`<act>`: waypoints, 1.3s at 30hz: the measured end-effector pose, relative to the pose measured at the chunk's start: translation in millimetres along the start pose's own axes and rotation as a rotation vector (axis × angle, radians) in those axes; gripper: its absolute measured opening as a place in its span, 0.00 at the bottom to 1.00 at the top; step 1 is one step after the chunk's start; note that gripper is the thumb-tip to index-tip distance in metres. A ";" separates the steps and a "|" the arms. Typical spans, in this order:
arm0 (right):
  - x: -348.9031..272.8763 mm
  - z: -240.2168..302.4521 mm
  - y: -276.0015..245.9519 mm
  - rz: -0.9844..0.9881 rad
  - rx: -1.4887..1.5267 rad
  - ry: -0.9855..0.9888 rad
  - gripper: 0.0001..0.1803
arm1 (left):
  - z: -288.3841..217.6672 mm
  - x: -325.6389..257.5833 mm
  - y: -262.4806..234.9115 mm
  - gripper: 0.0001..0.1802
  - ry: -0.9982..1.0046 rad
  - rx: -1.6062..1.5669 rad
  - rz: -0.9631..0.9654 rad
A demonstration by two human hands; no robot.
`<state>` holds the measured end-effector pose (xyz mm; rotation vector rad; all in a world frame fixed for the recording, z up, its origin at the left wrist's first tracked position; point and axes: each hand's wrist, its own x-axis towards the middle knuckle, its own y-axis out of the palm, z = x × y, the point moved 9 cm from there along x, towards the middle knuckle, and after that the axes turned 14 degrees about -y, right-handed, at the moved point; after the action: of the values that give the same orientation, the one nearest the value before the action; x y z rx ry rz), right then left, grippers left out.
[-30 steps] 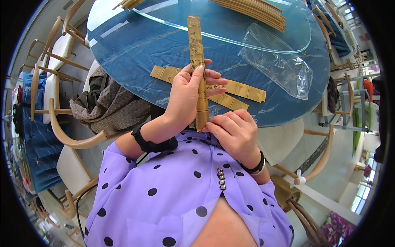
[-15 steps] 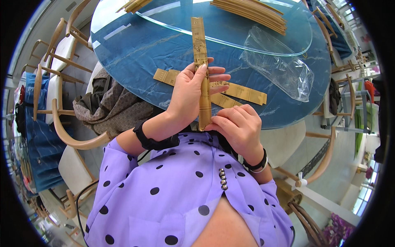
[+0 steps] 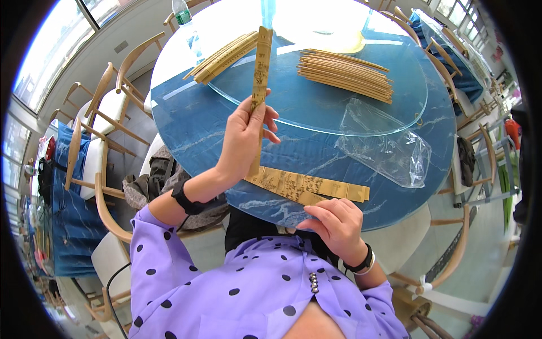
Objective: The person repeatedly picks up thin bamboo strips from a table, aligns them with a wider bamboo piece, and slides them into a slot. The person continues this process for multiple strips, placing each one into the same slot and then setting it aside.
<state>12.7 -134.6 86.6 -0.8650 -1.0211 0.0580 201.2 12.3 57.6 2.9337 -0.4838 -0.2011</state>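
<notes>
My left hand (image 3: 244, 133) is closed around a long, flat gold paper chopstick sleeve (image 3: 262, 65) with dark printing, held nearly upright. The thumb presses on its front, and other fingers stick out past its right side. Below, several similar gold sleeves (image 3: 339, 188) lie overlapped and fanned out near the table's front edge. My right hand (image 3: 337, 223) is at that edge, just in front of these sleeves, fingers curled in toward the thumb. Nothing shows between its fingertips. Whether the held sleeve has chopsticks inside cannot be seen.
A glass turntable (image 3: 316, 125) tops the blue marbled table (image 3: 195, 127). On it lie a chopstick bundle (image 3: 344, 76) and a stack of gold sleeves (image 3: 226, 58). A clear plastic bag (image 3: 389, 152) overlaps its rim. A bottle (image 3: 181, 12) stands far left; wooden chairs (image 3: 110, 223) surround the table.
My left hand has raised the sleeve up and away from my right hand, which had been pinching its lower end. The view has tilted up, showing more of the table.
</notes>
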 end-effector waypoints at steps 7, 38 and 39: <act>3.2 -43.3 -7.6 0.191 -0.064 0.102 0.14 | -85.5 177.3 -143.7 0.19 0.481 1.410 -0.597; 70.8 -297.8 -7.9 0.495 -0.610 0.083 0.15 | -1.6 176.5 -270.7 0.33 0.066 0.446 -1.078; 71.6 -297.3 -8.1 0.503 -0.608 0.084 0.16 | -2.9 179.5 -273.2 0.32 0.078 0.479 -1.106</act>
<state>276.4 -289.2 74.9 -1.6553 -0.7234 0.1384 453.9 209.0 -7.8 3.2591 1.3033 -0.0885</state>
